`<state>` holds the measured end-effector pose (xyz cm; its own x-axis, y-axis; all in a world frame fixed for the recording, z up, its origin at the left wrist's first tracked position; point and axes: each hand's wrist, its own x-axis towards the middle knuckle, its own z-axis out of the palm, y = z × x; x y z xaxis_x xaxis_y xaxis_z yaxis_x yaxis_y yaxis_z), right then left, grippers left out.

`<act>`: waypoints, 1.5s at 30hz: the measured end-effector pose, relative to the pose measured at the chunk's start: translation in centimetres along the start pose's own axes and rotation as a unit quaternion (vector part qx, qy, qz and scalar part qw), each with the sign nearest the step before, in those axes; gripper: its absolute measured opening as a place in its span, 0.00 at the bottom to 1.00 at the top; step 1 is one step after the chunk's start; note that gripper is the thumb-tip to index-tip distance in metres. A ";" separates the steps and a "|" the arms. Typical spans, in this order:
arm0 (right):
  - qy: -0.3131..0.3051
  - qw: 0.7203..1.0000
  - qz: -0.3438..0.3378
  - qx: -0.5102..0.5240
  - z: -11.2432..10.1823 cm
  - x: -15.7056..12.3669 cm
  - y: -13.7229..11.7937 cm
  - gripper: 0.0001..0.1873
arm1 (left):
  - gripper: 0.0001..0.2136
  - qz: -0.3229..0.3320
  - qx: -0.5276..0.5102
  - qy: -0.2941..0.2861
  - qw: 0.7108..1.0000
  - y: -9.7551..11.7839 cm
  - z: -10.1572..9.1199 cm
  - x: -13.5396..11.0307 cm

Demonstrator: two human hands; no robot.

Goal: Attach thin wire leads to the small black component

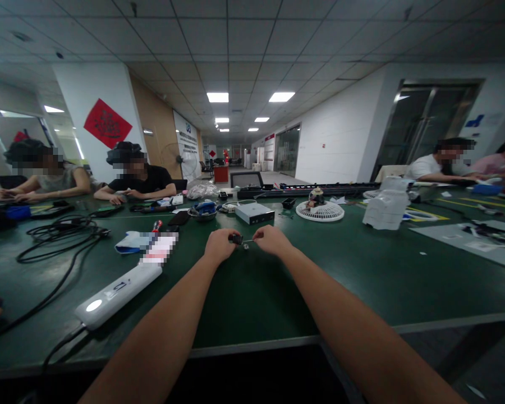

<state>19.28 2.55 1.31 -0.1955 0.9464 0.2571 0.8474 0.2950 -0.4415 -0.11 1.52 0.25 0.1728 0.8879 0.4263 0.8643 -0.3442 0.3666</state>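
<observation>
As the left hand (221,246) pinches a small black part (235,239), its thin metal pin reaches the nearby right hand (269,239).
Both hover close together over a dark green workbench (261,292), between a white plastic power bank (118,294) and a flat silver metal box (255,213).

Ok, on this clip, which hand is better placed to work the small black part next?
Left, probably: the left hand sits right against the small black part, while the right hand is further off, at the end of the thin metal pin.
</observation>
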 end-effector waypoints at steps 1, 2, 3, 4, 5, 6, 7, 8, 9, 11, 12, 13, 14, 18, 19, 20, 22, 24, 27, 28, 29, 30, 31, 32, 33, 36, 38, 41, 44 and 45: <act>-0.005 1.000 0.001 -0.001 0.0 0.0 0.0 0.10 | 0.17 -0.001 0.003 0.001 1.000 0.1 -0.1 0.0; -0.006 1.000 0.002 -0.005 0.1 0.0 0.1 0.10 | 0.16 -0.002 0.005 0.003 1.000 0.1 -0.1 0.0; -0.002 1.000 0.005 -0.009 0.1 0.0 0.2 0.10 | 0.16 -0.003 0.008 0.007 1.000 0.2 -0.2 -0.1; 0.005 1.000 0.008 -0.014 0.2 0.1 0.2 0.11 | 0.16 -0.003 0.010 0.012 1.000 0.2 -0.3 -0.1; 0.010 1.000 0.012 -0.017 0.3 0.1 0.3 0.12 | 0.16 -0.003 0.011 0.017 1.000 0.3 -0.3 -0.1; 0.013 1.000 0.017 -0.020 0.4 0.2 0.4 0.12 | 0.15 -0.002 0.011 0.021 1.000 0.3 -0.4 -0.1; 0.012 0.999 0.022 -0.020 0.5 0.3 0.5 0.12 | 0.15 -0.002 0.011 0.023 1.000 0.3 -0.4 -0.2; 0.008 0.999 0.027 -0.021 0.6 0.3 0.5 0.11 | 0.15 -0.002 0.011 0.024 1.000 0.3 -0.4 -0.2; 0.002 0.999 0.032 -0.023 0.8 0.4 0.6 0.10 | 0.15 -0.004 0.010 0.022 1.000 0.3 -0.4 -0.2; -0.005 0.999 0.036 -0.027 1.1 0.5 0.6 0.10 | 0.14 -0.012 0.009 0.019 1.000 0.3 -0.4 -0.2; -0.004 0.999 0.037 -0.029 1.2 0.5 0.5 0.11 | 0.14 -0.019 0.009 0.020 1.000 0.3 -0.4 -0.2; -0.002 0.999 0.038 -0.031 1.3 0.5 0.4 0.13 | 0.14 -0.027 0.009 0.024 0.999 0.3 -0.4 -0.2; 0.002 0.999 0.039 -0.031 1.5 0.5 0.3 0.15 | 0.14 -0.034 0.012 0.027 0.999 0.2 -0.4 -0.2; 0.037 0.997 0.056 -0.025 1.9 0.3 -0.1 0.18 | 0.13 -0.056 0.032 0.031 0.997 0.0 -0.3 -0.2; 0.041 0.997 0.056 -0.020 2.1 0.3 -0.2 0.17 | 0.14 -0.059 0.034 0.028 0.997 0.0 -0.3 -0.2; 0.040 0.998 0.051 -0.014 2.2 0.3 -0.3 0.16 | 0.14 -0.061 0.034 0.025 0.997 0.0 -0.3 -0.2; 0.025 0.999 0.024 0.008 2.6 0.4 -0.4 0.15 | 0.14 -0.064 0.033 0.021 0.997 0.0 -0.3 -0.2; 0.010 0.999 -0.007 0.036 3.0 0.5 -0.4 0.13 | 0.14 -0.063 0.031 0.017 0.997 0.0 -0.3 -0.2; 0.006 0.998 -0.023 0.066 3.4 0.7 -0.5 0.13 | 0.15 -0.062 0.027 0.012 0.998 0.0 -0.2 -0.2; 0.006 0.997 -0.021 0.072 3.4 0.8 -0.5 0.13 | 0.15 -0.061 0.025 0.010 0.998 0.0 -0.2 -0.2; 0.006 0.997 -0.018 0.078 3.3 0.8 -0.5 0.14 | 0.15 -0.059 0.024 0.009 0.998 0.0 -0.1 -0.1; 0.009 0.996 -0.015 0.086 3.2 0.8 -0.5 0.14 | 0.15 -0.055 0.023 0.008 0.998 0.0 -0.1 -0.1; 0.017 0.995 -0.013 0.098 3.1 0.8 -0.4 0.15 | 0.15 -0.050 0.021 0.006 0.998 0.0 0.0 -0.1; 0.028 0.993 -0.011 0.113 2.9 0.8 -0.4 0.16 | 0.15 -0.046 0.017 0.003 0.999 -0.1 0.1 0.0; 0.041 0.990 -0.010 0.132 2.7 0.8 -0.3 0.17 | 0.15 -0.041 0.012 0.001 0.999 -0.1 0.1 0.0; 0.073 0.977 -0.018 0.198 2.3 0.9 0.0 0.19 | 0.15 -0.028 -0.006 -0.009 1.000 -0.2 0.3 0.0; 0.086 0.967 -0.025 0.241 2.1 1.1 0.1 0.20 | 0.15 -0.020 -0.017 -0.012 1.000 -0.3 0.4 0.1; 0.108 0.951 -0.031 0.288 2.0 1.2 0.2 0.22 | 0.15 -0.006 -0.027 -0.003 1.000 -0.1 0.4 0.0; 0.123 0.946 -0.037 0.297 1.9 1.2 0.0 0.22 | 0.14 0.011 -0.037 0.008 0.999 0.5 0.2 -0.1; 0.122 0.945 -0.040 0.300 1.8 1.2 -0.1 0.22 | 0.14 0.016 -0.045 0.008 0.999 0.7 0.1 -0.2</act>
<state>18.11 3.86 0.08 -0.0660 0.8805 0.4693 0.3883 0.4559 -0.8008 0.52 1.12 0.39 0.1924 0.8711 0.4519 0.8128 -0.3995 0.4240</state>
